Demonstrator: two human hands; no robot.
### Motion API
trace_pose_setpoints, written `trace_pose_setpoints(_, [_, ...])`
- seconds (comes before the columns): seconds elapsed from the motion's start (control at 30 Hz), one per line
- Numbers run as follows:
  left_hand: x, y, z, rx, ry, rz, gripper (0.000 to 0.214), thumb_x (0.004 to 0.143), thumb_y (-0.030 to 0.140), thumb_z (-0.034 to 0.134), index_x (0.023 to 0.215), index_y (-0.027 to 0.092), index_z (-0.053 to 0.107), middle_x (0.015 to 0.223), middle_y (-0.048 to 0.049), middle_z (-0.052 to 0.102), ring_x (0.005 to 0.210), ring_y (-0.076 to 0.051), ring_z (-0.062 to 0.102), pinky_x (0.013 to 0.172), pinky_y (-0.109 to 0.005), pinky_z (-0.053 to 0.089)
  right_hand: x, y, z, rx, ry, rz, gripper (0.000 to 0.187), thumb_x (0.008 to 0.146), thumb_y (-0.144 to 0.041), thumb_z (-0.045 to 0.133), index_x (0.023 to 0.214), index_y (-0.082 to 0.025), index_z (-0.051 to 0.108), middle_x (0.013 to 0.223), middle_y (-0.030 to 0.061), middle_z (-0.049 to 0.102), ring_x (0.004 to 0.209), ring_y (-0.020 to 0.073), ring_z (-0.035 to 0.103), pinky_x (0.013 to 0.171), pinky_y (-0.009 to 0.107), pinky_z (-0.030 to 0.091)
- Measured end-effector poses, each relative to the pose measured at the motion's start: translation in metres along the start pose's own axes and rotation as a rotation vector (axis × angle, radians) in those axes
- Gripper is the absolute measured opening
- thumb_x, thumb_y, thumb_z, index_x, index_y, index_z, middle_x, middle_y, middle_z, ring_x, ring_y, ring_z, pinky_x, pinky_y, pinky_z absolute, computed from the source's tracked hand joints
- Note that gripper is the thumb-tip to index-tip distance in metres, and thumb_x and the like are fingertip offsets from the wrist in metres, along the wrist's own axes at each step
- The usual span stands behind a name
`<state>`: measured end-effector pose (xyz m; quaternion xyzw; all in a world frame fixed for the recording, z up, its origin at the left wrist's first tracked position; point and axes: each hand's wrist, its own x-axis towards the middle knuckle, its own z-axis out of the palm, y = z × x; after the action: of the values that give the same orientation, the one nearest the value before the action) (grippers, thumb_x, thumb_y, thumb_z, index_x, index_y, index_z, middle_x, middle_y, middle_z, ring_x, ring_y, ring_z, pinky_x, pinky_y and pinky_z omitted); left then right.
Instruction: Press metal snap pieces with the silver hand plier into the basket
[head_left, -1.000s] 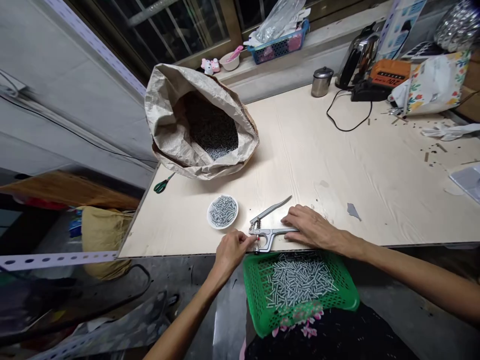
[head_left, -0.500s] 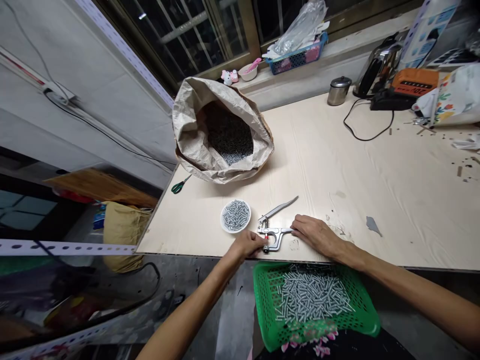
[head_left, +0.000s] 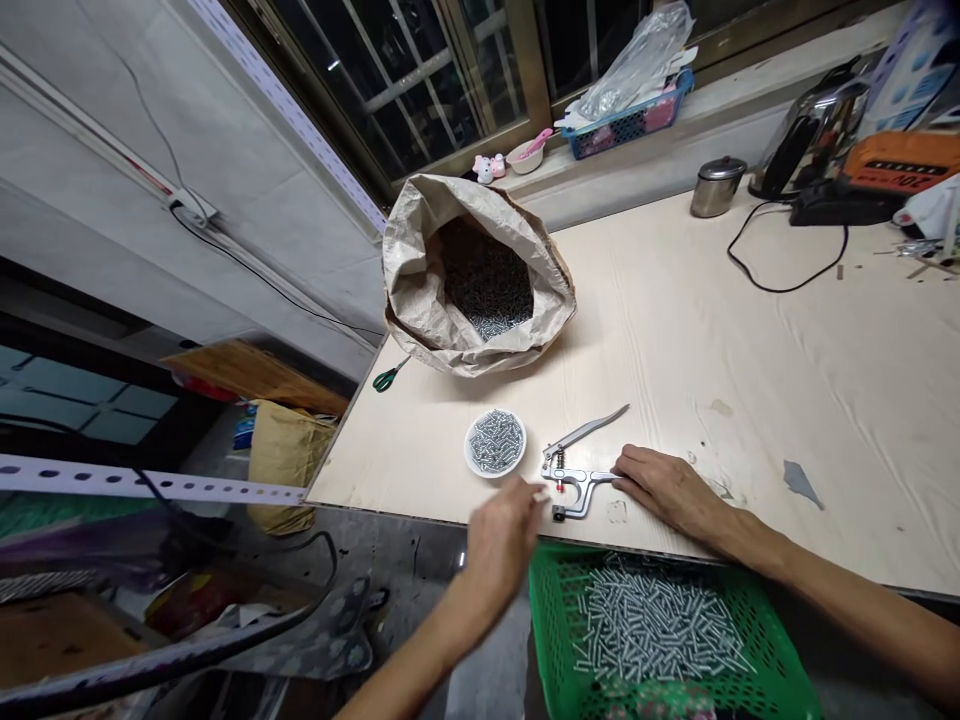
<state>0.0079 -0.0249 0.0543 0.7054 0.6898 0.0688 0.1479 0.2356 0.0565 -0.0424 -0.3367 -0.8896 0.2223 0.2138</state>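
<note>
On the table's near edge lie silver snap pliers (head_left: 586, 478) with a spring and a red tip at the jaw, their upper handle raised. My right hand (head_left: 667, 490) grips the end of the lower handle, fingers closed. Left of the jaw, apart from it, is my left hand (head_left: 501, 535), slightly blurred. Its fingers are pinched together, and whatever is between them is too small to make out. Just beyond stands a white bowl (head_left: 469, 456) of small metal pins (head_left: 496, 440). Below the table edge, a green basket (head_left: 553, 640) holds many metal pins or tubes (head_left: 660, 620).
A large paper sack (head_left: 416, 235) of dark metal pieces stands open behind the bowl. Green-handled scissors (head_left: 385, 379) lie at the table's left edge. Farther back are a metal canister (head_left: 716, 188), a kettle (head_left: 814, 125) and a black cord (head_left: 780, 289).
My left hand has drawn back from the pliers' jaw, toward me and the left. My right hand keeps its grip on the handle. The whole view has shifted, moving things rightward in it.
</note>
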Motion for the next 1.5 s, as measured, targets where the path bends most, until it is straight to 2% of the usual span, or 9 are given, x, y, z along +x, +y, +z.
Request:
trace_pose_setpoints(0.1, [0.039, -0.027, -0.015, 0.147, 0.187, -0.194, 0.023, 0.092, 0.026, 0.045, 0.096, 0.020, 0.067, 0.097, -0.0051, 0.065, 0.082, -0.016, 0.062, 0.068, -0.025, 0.043, -0.001, 0.001, 0.003, -0.016, 0.011, -0.005, 0.020, 0.097, -0.026, 0.039, 0.084, -0.020, 0.054, 0.082, 0.0044, 0.056, 0.074, 0.0180, 0.056, 0.064, 0.031, 0.047])
trace_pose_setpoints(0.23, [0.073, -0.045, -0.023, 0.228, 0.138, -0.294, 0.021, 0.091, 0.028, 0.049, 0.096, 0.020, 0.067, 0.099, -0.0054, 0.063, 0.084, -0.017, 0.062, 0.066, -0.025, 0.041, -0.001, 0.001, 0.003, -0.009, 0.030, 0.008, 0.017, 0.096, -0.025, 0.040, 0.087, -0.020, 0.054, 0.084, 0.0045, 0.057, 0.075, 0.0179, 0.057, 0.065, 0.031, 0.048])
trace_pose_setpoints(0.47, [0.076, -0.044, -0.018, 0.319, 0.023, -0.241, 0.022, 0.092, 0.021, 0.044, 0.097, 0.020, 0.065, 0.102, -0.0057, 0.061, 0.083, -0.017, 0.063, 0.066, -0.026, 0.041, 0.000, 0.000, 0.002, -0.009, 0.004, 0.016, 0.015, 0.095, -0.023, 0.041, 0.088, -0.020, 0.054, 0.085, 0.0052, 0.057, 0.076, 0.0189, 0.058, 0.065, 0.033, 0.049])
trace_pose_setpoints(0.6, [0.078, -0.054, -0.019, 0.230, 0.081, -0.232, 0.019, 0.090, 0.019, 0.044, 0.093, 0.017, 0.063, 0.100, -0.0077, 0.061, 0.083, -0.018, 0.062, 0.071, -0.028, 0.043, -0.001, 0.001, 0.002, -0.010, -0.007, 0.021, 0.017, 0.095, -0.022, 0.040, 0.089, -0.019, 0.056, 0.085, 0.0057, 0.057, 0.077, 0.0191, 0.058, 0.066, 0.033, 0.049])
trace_pose_setpoints(0.77, [0.072, -0.060, -0.026, -0.280, 0.255, -0.302, 0.016, 0.086, 0.029, 0.049, 0.087, 0.016, 0.060, 0.079, -0.0046, 0.063, 0.072, -0.017, 0.060, 0.063, -0.027, 0.043, 0.001, -0.010, -0.011, -0.033, 0.008, 0.038, 0.018, 0.093, -0.032, 0.048, 0.099, -0.018, 0.058, 0.091, 0.0078, 0.058, 0.079, 0.0214, 0.058, 0.068, 0.038, 0.050])
trace_pose_setpoints(0.9, [0.056, -0.031, -0.027, -0.965, 0.126, -0.375, 0.034, 0.071, 0.045, 0.067, 0.083, 0.014, 0.058, 0.053, 0.0034, 0.054, 0.050, -0.011, 0.049, 0.048, -0.022, 0.038, 0.025, -0.042, -0.028, 0.218, 0.156, 0.013, 0.027, 0.097, -0.035, 0.043, 0.114, -0.018, 0.055, 0.099, 0.0083, 0.061, 0.089, 0.0201, 0.059, 0.077, 0.037, 0.050])
trace_pose_setpoints(1.07, [0.041, 0.008, -0.020, -1.446, -0.099, -0.416, 0.049, 0.055, 0.039, 0.083, 0.090, 0.013, 0.061, 0.059, 0.0032, 0.057, 0.052, -0.007, 0.050, 0.053, -0.019, 0.043, 0.057, -0.066, -0.030, 0.476, 0.229, -0.014, 0.030, 0.097, -0.030, 0.043, 0.124, -0.020, 0.052, 0.104, 0.0077, 0.061, 0.094, 0.0176, 0.058, 0.082, 0.035, 0.049])
trace_pose_setpoints(1.3, [0.027, -0.007, 0.021, -1.129, -0.005, -0.486, 0.046, 0.052, 0.046, 0.079, 0.079, 0.010, 0.068, 0.061, 0.0003, 0.061, 0.054, -0.009, 0.050, 0.052, -0.022, 0.040, 0.011, -0.031, -0.028, -0.043, 0.094, 0.003, 0.021, 0.092, -0.027, 0.051, 0.110, -0.017, 0.060, 0.095, 0.0085, 0.058, 0.089, 0.0227, 0.053, 0.076, 0.037, 0.047])
trace_pose_setpoints(1.5, [0.031, -0.014, 0.044, -0.865, -0.040, -0.387, 0.039, 0.062, 0.048, 0.069, 0.073, 0.011, 0.070, 0.064, -0.0034, 0.065, 0.059, -0.013, 0.053, 0.059, -0.025, 0.039, -0.018, -0.010, -0.022, -0.121, -0.047, 0.091, 0.014, 0.093, -0.020, 0.047, 0.095, -0.017, 0.060, 0.088, 0.0058, 0.055, 0.075, 0.0169, 0.054, 0.064, 0.029, 0.045])
